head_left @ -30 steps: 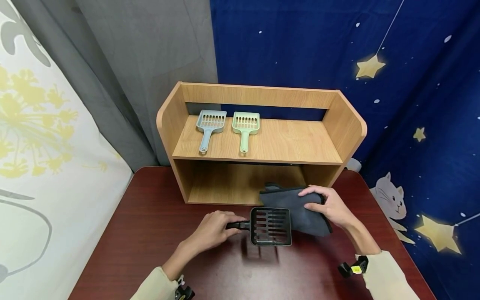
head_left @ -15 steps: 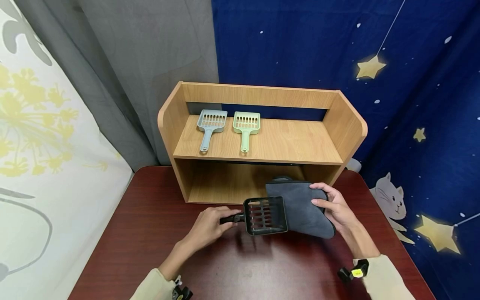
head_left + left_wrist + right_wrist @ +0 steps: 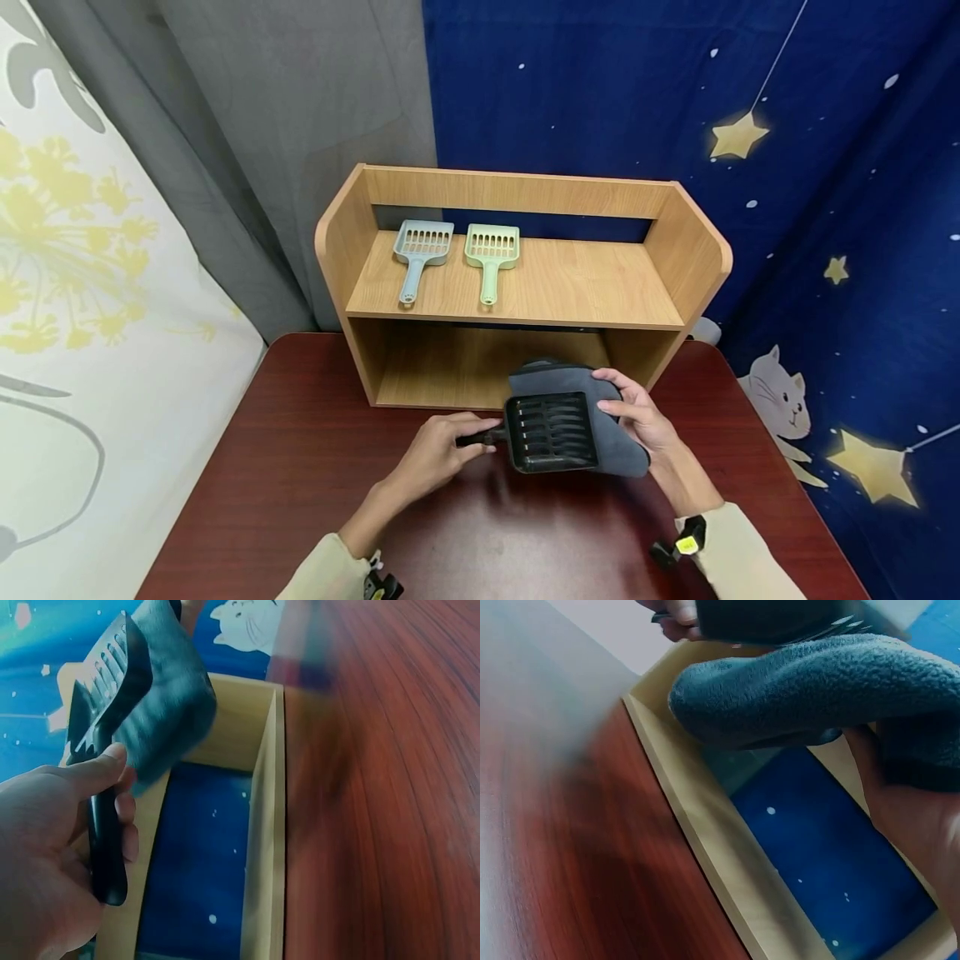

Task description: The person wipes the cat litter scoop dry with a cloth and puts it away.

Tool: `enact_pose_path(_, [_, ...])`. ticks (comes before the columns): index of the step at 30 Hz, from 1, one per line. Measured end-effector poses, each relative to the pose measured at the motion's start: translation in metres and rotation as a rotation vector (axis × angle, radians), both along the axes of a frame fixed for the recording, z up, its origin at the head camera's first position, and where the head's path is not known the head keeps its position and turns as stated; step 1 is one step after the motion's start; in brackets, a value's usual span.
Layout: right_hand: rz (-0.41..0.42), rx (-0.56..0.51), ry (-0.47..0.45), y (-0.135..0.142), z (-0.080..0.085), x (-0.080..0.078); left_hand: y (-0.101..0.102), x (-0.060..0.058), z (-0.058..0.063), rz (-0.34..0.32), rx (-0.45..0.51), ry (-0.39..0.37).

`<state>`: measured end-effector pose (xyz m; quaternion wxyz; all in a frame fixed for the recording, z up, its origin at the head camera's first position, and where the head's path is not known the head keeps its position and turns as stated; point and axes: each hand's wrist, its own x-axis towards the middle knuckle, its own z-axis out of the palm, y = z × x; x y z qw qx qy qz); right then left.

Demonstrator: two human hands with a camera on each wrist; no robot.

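My left hand [image 3: 442, 450] grips the handle of a black slotted litter scoop [image 3: 551, 433], held above the table with its basin pointing right. In the left wrist view the thumb lies along the top of the black handle [image 3: 107, 847]. A folded dark grey cloth [image 3: 622, 446] is in my right hand [image 3: 643, 421], thumb and fingers pinching its right side. The cloth lies behind the scoop's basin and overlaps it in the head view. In the right wrist view the fluffy cloth [image 3: 802, 690] hides most of the right fingers.
A two-tier wooden shelf [image 3: 585, 283] stands at the back of the dark red table [image 3: 315, 467]. On its upper tier lie a blue litter scoop [image 3: 422, 246] and a green litter scoop [image 3: 491, 250]. Grey and blue curtains [image 3: 570, 92] hang behind.
The black scoop first moved slightly left and up, then right, over the cloth. My right hand has brought the cloth left, behind the scoop's basin. The shelf scoops stay put.
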<state>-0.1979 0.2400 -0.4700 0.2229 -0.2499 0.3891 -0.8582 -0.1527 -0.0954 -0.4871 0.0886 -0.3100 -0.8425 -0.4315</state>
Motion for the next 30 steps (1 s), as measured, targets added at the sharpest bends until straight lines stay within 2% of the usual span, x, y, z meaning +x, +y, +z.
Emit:
enact_pose_path(7, [0.077, -0.010, 0.025, -0.015, -0.002, -0.004, 0.013, -0.001, 0.005, -0.051, 0.024, 0.011])
enact_pose_path(12, [0.077, -0.074, 0.003, -0.010, -0.001, -0.002, 0.006, -0.002, 0.003, -0.012, 0.024, 0.000])
enact_pose_path(17, [0.072, -0.149, 0.004, 0.005, 0.010, 0.004, -0.011, -0.006, -0.005, 0.035, -0.001, -0.011])
enact_pose_path(20, [0.081, -0.175, 0.043, 0.011, 0.016, 0.005, -0.016, -0.009, -0.009, 0.036, -0.009, -0.030])
enact_pose_path(24, [0.109, -0.207, 0.080, 0.011, 0.019, 0.005, -0.013, -0.011, -0.010, -0.020, 0.034, -0.059])
enact_pose_path(30, [0.172, -0.299, 0.015, -0.007, 0.011, 0.005, 0.001, -0.011, -0.007, -0.155, 0.148, -0.072])
